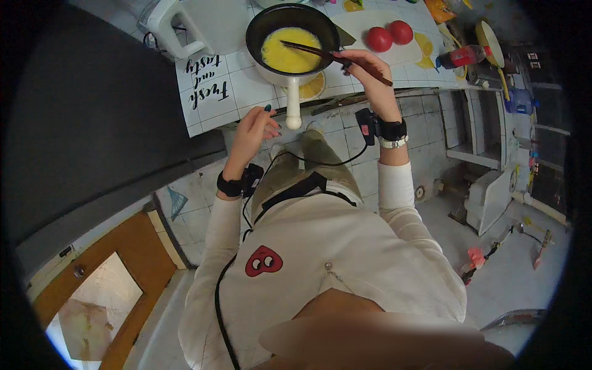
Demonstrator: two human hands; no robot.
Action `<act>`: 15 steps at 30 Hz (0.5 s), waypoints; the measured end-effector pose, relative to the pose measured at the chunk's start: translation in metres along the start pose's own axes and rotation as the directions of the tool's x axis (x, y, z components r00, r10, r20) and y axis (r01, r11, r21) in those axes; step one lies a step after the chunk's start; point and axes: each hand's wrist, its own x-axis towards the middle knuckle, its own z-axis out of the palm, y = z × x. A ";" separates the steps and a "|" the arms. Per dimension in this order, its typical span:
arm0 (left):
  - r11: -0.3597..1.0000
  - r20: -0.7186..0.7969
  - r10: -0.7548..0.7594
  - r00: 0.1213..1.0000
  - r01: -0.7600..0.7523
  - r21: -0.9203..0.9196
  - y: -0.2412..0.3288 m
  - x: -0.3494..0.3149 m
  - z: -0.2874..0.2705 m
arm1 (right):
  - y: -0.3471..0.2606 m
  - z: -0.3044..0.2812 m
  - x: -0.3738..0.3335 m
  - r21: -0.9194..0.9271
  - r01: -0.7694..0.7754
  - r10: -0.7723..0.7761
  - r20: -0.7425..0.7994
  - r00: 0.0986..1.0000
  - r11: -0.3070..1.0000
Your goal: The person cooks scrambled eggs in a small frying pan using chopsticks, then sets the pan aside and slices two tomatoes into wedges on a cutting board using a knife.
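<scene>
A pan [254, 38] with a dark inside and a pale handle [293, 102] stands near the counter's front edge. Yellow liquid that looks like beaten egg [287, 57] covers its bottom. My right hand [374, 75], to the right of the pan, is closed around dark brown chopsticks [311, 50]. Their tips reach into the yellow liquid. Left of the pan handle and apart from it, my left hand [251, 131] hangs in front of the counter edge. Its fingers are loosely bent, with nothing visible in them.
Two tomatoes [379, 39] lie on a white board [361, 22] right of the pan. A white jug-like appliance [216, 26] stands at the left. Farther right are a bottle [461, 57] with red on it and a yellow pan [491, 44]. A black cable [333, 164] runs between my wrists.
</scene>
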 end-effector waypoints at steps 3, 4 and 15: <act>0.998 -0.008 -0.011 1.000 0.011 0.059 -0.008 -0.008 -0.007 | 0.000 -0.011 0.001 0.032 -0.037 0.035 0.063 0.997 0.999; 0.999 -0.016 -0.013 1.000 0.014 0.044 -0.011 -0.009 -0.008 | 0.001 -0.013 0.003 0.033 -0.044 0.042 0.046 0.998 0.998; 1.000 -0.056 0.004 0.998 -0.006 -0.027 -0.026 -0.010 -0.012 | 0.020 0.002 -0.004 0.169 -0.021 0.073 -0.310 0.948 0.985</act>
